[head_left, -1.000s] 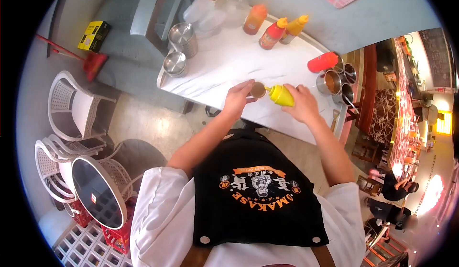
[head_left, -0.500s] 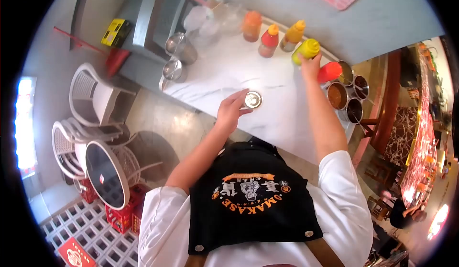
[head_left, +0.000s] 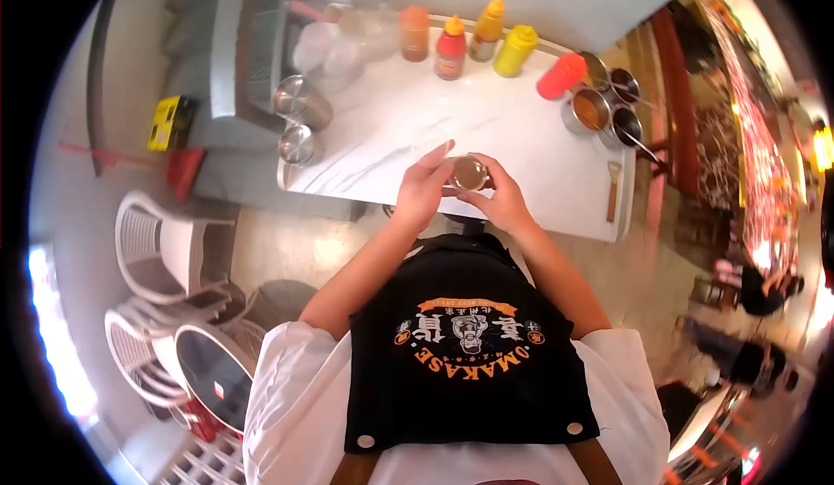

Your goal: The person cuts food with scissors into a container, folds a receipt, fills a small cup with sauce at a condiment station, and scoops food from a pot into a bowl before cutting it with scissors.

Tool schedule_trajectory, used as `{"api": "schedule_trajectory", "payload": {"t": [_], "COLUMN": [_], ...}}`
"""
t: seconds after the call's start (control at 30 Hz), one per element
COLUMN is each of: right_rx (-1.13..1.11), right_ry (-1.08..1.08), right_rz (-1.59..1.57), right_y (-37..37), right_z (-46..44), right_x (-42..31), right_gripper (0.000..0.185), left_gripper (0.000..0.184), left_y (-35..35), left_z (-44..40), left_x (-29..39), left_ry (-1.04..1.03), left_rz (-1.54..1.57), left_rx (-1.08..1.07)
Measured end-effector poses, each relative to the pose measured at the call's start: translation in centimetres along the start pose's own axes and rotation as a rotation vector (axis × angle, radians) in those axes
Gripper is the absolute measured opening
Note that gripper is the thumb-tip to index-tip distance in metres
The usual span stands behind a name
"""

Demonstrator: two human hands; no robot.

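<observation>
Between my hands, near the front edge of the white marbled table (head_left: 382, 163), is a small round cup (head_left: 469, 174) with something brownish inside. My left hand (head_left: 422, 188) grips the cup from the left. On the other side my right hand (head_left: 501, 196) curls its thumb and fingers around the rim. Along the back of the table stand a green squeeze bottle (head_left: 516, 51), a red bottle with a yellow cap (head_left: 450, 49), a yellow-capped mustard-coloured bottle (head_left: 487, 31) and an orange bottle (head_left: 414, 33). A red squeeze bottle (head_left: 561, 76) leans farther right.
Several metal pots with sauces (head_left: 591, 109) cluster at the table's right edge, some with spoon handles sticking out. A wooden-handled brush (head_left: 613, 193) lies nearby. Metal canisters (head_left: 297, 144) and clear plastic items (head_left: 326, 50) occupy the left. White chairs (head_left: 152, 246) stand left on the floor.
My right hand has let go of the green bottle, which now stands upright at the back, and has come to the cup beside my left hand. The camera view has shifted.
</observation>
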State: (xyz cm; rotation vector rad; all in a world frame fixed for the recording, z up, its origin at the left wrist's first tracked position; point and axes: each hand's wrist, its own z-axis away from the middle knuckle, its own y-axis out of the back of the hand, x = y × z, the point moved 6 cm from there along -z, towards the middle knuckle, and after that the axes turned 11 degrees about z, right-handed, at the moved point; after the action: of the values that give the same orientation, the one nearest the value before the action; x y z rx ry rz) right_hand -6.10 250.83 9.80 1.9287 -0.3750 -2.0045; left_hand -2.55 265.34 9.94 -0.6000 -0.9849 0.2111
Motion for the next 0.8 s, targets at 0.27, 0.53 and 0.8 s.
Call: {"api": "schedule_trajectory", "payload": {"t": [0.27, 0.53, 0.8], "right_rx": [0.239, 0.378, 0.462], "right_ry": [-0.189, -0.171, -0.269], "right_rz": [-0.229, -0.273, -0.446], "right_y": [-1.1, 0.5, 6.5], "right_z": [7.4, 13.7, 23.0], "right_x": [1.1, 2.1, 6.9], "right_gripper": [0.057, 0.064, 0.040], "left_gripper": [0.055, 0.050, 0.042], "left_y": [-1.9, -6.1, -12.8], "left_z": [3.2, 5.1, 5.8], "left_x": [-1.7, -6.4, -14.8], "left_ry": [-0.029, -0.227, -0.057], "left_rz": [-0.379, -0.617, -0.781], "left_rx": [-0.510, -0.710, -0.597]}}
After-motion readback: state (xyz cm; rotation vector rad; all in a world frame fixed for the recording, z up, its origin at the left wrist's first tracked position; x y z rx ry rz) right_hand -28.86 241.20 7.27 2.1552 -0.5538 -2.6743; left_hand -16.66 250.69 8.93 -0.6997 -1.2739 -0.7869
